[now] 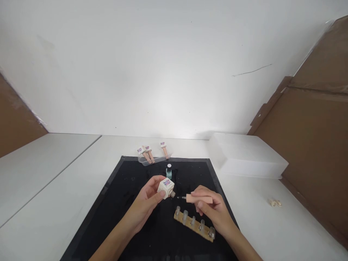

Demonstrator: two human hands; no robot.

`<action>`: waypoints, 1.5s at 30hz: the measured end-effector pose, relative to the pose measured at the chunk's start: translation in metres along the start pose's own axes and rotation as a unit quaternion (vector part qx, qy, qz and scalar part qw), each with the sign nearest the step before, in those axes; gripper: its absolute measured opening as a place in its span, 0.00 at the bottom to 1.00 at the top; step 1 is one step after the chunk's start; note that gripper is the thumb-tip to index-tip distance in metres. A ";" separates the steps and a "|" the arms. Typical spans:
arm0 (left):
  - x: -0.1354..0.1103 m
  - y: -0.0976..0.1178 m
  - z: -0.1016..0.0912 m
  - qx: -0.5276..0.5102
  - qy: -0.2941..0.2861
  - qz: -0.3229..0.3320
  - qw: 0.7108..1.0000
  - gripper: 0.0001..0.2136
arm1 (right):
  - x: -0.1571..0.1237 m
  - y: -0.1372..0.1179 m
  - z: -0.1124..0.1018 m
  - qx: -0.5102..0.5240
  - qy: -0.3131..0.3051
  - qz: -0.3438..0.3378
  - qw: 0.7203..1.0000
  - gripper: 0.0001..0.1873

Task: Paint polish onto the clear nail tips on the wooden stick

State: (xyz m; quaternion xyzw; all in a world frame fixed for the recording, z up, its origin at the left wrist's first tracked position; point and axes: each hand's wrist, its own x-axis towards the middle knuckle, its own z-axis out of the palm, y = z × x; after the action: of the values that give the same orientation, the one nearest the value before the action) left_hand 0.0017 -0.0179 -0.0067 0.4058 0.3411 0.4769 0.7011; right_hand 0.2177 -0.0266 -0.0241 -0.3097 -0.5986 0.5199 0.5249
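Head view gives me the small square bottle (166, 187) first: it is cream with a purple label, lifted above the black mat (127, 188) and tilted so that its open neck points to the right. The left hand (145, 204) closes around it with thumb and fingers. Just beside the neck, not touching it as far as I can tell, is the thin brush of the peach cap (199, 199), which the right hand (213, 210) pinches in its fingertips. I judge that the step in hand is the loading of the brush at the bottle. Whatever move follows calls for a steady wrist and a bottle kept from spilling. Under the right hand lies a wooden strip (194, 224) with clear nail tips standing in a row. Behind the bottle stands a teal bottle (169, 171), farther back a clear tray (152, 160) with three similar bottles, and to the right a translucent box (244, 156) on the white table (54, 203).
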 end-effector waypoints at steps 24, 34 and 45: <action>0.002 0.001 0.004 0.040 0.004 0.003 0.999 0.14 | 0.003 -0.008 -0.001 -0.125 -0.032 -0.059 0.990 0.10; 0.001 0.000 0.003 0.052 -0.006 0.004 0.999 0.14 | 0.002 -0.007 0.000 -0.125 -0.022 -0.041 0.991 0.08; 0.001 0.000 0.004 0.062 0.004 -0.002 0.998 0.14 | 0.000 -0.003 -0.002 -0.071 -0.020 -0.003 0.997 0.09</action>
State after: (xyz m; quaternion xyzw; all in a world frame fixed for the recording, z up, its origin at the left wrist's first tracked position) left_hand 0.0052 -0.0173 -0.0050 0.4457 0.3737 0.4548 0.6744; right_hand 0.2200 -0.0271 -0.0212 -0.3341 -0.6454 0.4808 0.4906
